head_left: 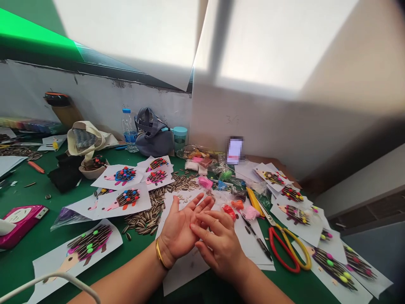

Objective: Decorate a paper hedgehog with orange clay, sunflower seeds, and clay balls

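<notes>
1. Left hand (180,230) is palm-up with the fingers loosely spread, a gold bangle (160,254) on the wrist. Nothing visible sitting in the palm.
2. Right hand (218,245) lies over it, palm down, fingertips touching the left palm and fingers. Can't tell if that grip is pinching anything; whatever might be between the hands is hidden.
3. Both hands hover over a white paper sheet (190,266) on the green worktop (25,249).
4. Nearest stuff: a pile of striped sunflower seeds (148,217) just left of the left hand, and bits of coloured clay (232,209) just beyond the right fingers.
5. Red-and-yellow scissors (289,247) lie to the right, apart from the hands.
6. Finished seed hedgehog pictures (126,198) are scattered all round.
</notes>
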A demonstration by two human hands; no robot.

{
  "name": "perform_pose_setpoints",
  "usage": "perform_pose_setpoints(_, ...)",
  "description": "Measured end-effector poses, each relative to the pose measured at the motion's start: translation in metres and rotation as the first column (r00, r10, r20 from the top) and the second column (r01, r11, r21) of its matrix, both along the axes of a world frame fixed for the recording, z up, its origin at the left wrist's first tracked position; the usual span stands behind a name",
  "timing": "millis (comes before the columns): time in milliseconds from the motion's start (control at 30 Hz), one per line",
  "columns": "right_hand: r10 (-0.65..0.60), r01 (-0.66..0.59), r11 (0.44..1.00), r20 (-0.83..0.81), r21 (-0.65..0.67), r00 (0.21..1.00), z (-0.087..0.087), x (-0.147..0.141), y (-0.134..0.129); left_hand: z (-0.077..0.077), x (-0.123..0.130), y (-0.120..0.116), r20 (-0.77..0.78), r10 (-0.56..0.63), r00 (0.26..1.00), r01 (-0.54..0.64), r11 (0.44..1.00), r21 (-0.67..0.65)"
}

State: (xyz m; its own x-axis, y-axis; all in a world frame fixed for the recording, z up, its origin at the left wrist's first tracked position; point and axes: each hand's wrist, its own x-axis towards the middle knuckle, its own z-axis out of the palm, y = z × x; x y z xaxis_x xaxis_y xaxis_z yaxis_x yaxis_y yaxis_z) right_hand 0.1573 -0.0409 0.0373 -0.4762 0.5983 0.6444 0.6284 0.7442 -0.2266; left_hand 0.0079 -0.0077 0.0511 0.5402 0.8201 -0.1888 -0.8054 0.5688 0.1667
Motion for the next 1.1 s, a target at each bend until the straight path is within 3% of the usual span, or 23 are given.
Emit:
perform_pose_setpoints(67, 0.007, -0.007, 1.000, 0.045, 0.013, 0.999, -0.003, 0.001, 0.000, -0.001, -0.001, 0.000, -0.001, -0.018, 1.000, 0.018, 1.000, -0.014)
perform_pose_setpoints(233, -0.108, 0.105, 0.994, 0.079, 0.043, 0.991, -0.007, 0.004, 0.004, -0.001, -0.001, -0.002, -0.013, -0.063, 0.998, 0.064, 0.997, 0.040)
perform_pose_setpoints(367, 0.013, -0.022, 0.997, 0.124, 0.075, 0.992, -0.004, 0.002, 0.004, 0.000, -0.001, -0.001, -0.033, -0.027, 0.999, 0.027, 1.000, 0.003)
perform_pose_setpoints(533, -0.008, 0.001, 0.996, 0.072, 0.089, 0.997, -0.001, -0.002, 0.003, 0.000, -0.002, 0.001, -0.013, -0.030, 0.999, 0.029, 0.999, -0.015)
perform_pose_setpoints(700, 0.121, -0.132, 0.986, 0.108, 0.103, 0.987, -0.001, -0.003, 0.002, -0.001, -0.002, 0.003, -0.023, -0.004, 1.000, 0.003, 1.000, -0.029)
perform_pose_setpoints(833, 0.044, -0.050, 0.996, 0.080, 0.075, 0.996, 0.001, -0.004, 0.001, -0.001, -0.003, 0.003, -0.012, -0.019, 1.000, 0.019, 1.000, -0.024)
perform_pose_setpoints(1000, 0.137, -0.143, 0.988, 0.093, 0.061, 0.986, 0.000, -0.005, 0.000, -0.001, -0.004, 0.004, -0.031, 0.006, 1.000, -0.006, 1.000, 0.001)
perform_pose_setpoints(1100, 0.083, -0.091, 0.993, 0.092, 0.076, 0.992, 0.000, -0.006, 0.001, -0.001, -0.003, 0.004, -0.048, -0.020, 0.999, 0.019, 1.000, -0.018)
